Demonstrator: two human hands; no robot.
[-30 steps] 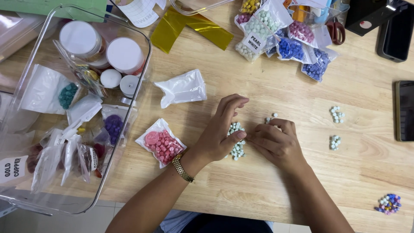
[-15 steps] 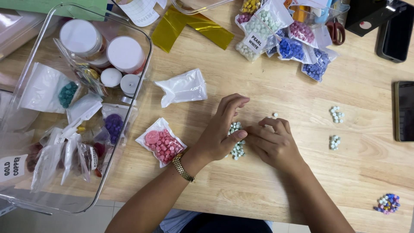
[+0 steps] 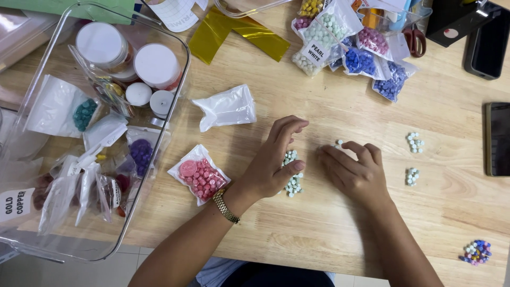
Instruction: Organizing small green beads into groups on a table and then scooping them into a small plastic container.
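The table [image 3: 319, 234] is pale wood with a visible grain. On it, small pale mint-white beads [image 3: 292, 180] — rounded, matte, like tiny pebbles — lie heaped under the left hand [image 3: 273, 167], which cups loosely over them, fingers curled, gripping nothing. The right hand [image 3: 356, 170] rests flat just beside, fingertips on a few stray beads [image 3: 338, 143]; it grasps nothing. To the left lies a clear crinkled bag of pink beads [image 3: 201, 178], and farther up an empty white pouch [image 3: 226, 106]. A clear plastic bin [image 3: 178, 90] holds white-lidded jars [image 3: 155, 64] and labelled packets. Blue, purple and pearl bead bags [image 3: 366, 58] cluster at the top.
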